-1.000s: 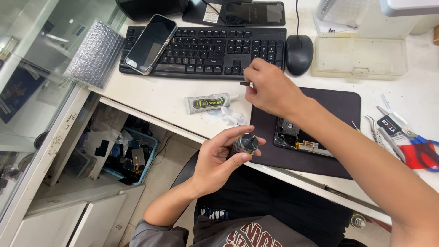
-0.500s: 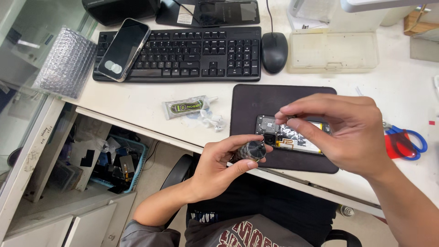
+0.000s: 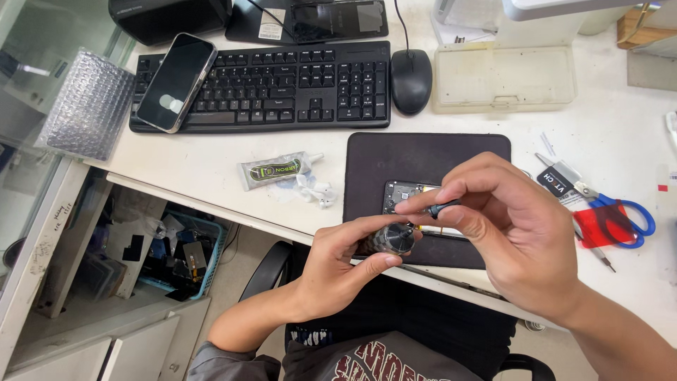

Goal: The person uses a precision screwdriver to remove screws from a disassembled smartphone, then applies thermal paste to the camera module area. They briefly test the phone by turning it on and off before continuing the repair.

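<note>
We are pinching a bit [image 3: 443, 207] in our right hand [image 3: 518, 233], now brought down to the knob [image 3: 393, 238] our left hand [image 3: 338, 271] is gripping.

phone [image 3: 175, 82] on keyboard [image 3: 282, 83] — mouse [image 3: 411, 80] right

We saw a black keyboard [image 3: 268, 85] at the desk's back w/ a phone [image 3: 176, 81] lying face-up on its left end, mouse [image 3: 411, 80] just right of it. Clear plastic case [image 3: 504, 76] sat further right; blue-handled scissors [image 3: 620, 215] near the right edge, glue tube [image 3: 275, 169] mid-desk.
</note>
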